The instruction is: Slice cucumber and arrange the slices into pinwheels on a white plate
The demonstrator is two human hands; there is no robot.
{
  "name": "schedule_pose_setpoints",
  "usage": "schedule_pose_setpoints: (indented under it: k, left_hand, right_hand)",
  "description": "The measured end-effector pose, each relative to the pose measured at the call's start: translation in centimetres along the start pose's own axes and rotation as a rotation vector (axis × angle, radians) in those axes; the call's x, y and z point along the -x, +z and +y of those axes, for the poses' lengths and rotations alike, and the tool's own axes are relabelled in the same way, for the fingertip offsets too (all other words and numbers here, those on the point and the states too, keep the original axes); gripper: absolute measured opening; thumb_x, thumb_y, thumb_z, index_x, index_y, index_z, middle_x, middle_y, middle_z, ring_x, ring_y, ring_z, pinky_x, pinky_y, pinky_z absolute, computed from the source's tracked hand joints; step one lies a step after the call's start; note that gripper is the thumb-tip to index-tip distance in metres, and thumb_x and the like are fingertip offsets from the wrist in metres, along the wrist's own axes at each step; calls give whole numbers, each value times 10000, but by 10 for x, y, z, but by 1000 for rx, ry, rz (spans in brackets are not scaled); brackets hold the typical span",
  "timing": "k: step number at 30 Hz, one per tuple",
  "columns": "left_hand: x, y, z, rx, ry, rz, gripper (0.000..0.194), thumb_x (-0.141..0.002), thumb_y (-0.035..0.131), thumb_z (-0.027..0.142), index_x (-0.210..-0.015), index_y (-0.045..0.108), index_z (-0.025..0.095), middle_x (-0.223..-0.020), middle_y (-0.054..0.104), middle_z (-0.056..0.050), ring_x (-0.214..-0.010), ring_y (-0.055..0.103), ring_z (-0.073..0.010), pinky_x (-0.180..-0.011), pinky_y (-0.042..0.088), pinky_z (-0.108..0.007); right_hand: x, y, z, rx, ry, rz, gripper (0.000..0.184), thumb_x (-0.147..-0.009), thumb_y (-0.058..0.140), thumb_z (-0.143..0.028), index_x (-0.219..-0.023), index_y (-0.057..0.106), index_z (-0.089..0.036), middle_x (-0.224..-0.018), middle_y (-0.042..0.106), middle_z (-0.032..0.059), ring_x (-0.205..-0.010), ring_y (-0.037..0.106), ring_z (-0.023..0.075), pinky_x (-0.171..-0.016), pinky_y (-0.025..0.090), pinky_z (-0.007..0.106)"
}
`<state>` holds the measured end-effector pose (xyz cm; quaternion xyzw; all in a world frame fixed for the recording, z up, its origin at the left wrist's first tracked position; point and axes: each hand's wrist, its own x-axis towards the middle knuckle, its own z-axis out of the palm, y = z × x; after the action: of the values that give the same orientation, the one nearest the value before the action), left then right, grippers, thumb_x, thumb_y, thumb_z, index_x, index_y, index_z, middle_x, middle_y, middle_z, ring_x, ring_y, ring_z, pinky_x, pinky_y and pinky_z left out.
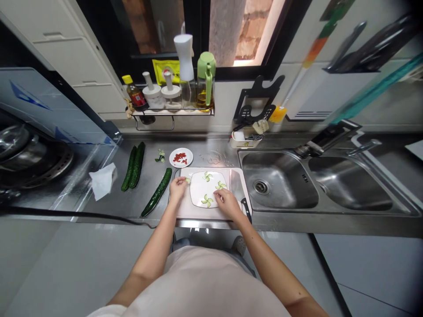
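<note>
Knife (245,207) beside right hand (225,201) | cucumber (156,192) left of cutting board (185,210)

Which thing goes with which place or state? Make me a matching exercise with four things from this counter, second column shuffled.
Things:
1. Small round plate
2. Knife
3. Green-topped oil bottle
4. White paper

Places and states:
A. On the rack below the window
B. Left of the two cucumbers lying side by side
C. Holding small red pieces
D. On the cutting board, right of the squarish plate

Pairs: 1-C, 2-D, 3-A, 4-B
</note>
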<state>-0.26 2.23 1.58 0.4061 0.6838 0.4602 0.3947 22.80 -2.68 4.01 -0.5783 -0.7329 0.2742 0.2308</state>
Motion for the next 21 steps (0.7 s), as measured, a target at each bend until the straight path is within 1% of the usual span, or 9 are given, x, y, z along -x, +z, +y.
schedule_pose_setpoints:
  k: [2,4,7,11,16,21]
  left_hand:
    - [5,0,7,134,-5,-53,332,-659,691,348,-911,658,134,-825,686,-63,-775,625,-148,-747,476,-271]
    - [12,0,16,224,-12,-113,319,-623,721,324,-875,664,136,-832,690,-63,-779,627,-148,-759,481,-275]
    - [22,0,30,268,-11,-193,311,-598,747,310,-845,677,136,-851,699,-67,-795,634,-157,-786,485,-293]
    - [33,1,47,292,10,-277,300,-606,759,298,-850,694,136,-851,705,-67,-797,640,-164,-787,496,-302]
    - [43,1,62,310,43,-335,305,-624,761,273,-884,671,142,-717,653,-11,-707,613,-126,-731,485,-266]
    - [46,1,70,327,41,-342,314,-620,757,273,-883,643,143,-674,616,12,-659,585,-105,-691,466,-249]
  right_hand:
    - [-6,-3,-6,-23,-17,16,233,-880,449,-202,-954,669,-183,-885,636,57,-846,557,175,-754,412,265]
    - [-13,-7,-15,-36,-32,36,235,-881,448,-210,-971,664,-183,-858,629,54,-846,556,177,-757,414,269]
    - [-22,-12,-28,-78,-57,67,236,-878,454,-227,-994,656,-187,-847,629,44,-808,559,167,-751,420,270]
    - [-32,-17,-42,-204,-72,100,225,-868,482,-271,-989,657,-197,-861,647,33,-751,563,147,-722,432,263]
    - [-38,-16,-49,-332,-72,109,211,-848,509,-289,-950,666,-193,-879,669,38,-774,582,149,-715,442,260]
    - [-41,-16,-53,-420,-49,115,192,-840,516,-303,-890,662,-188,-889,682,41,-803,598,154,-744,455,265]
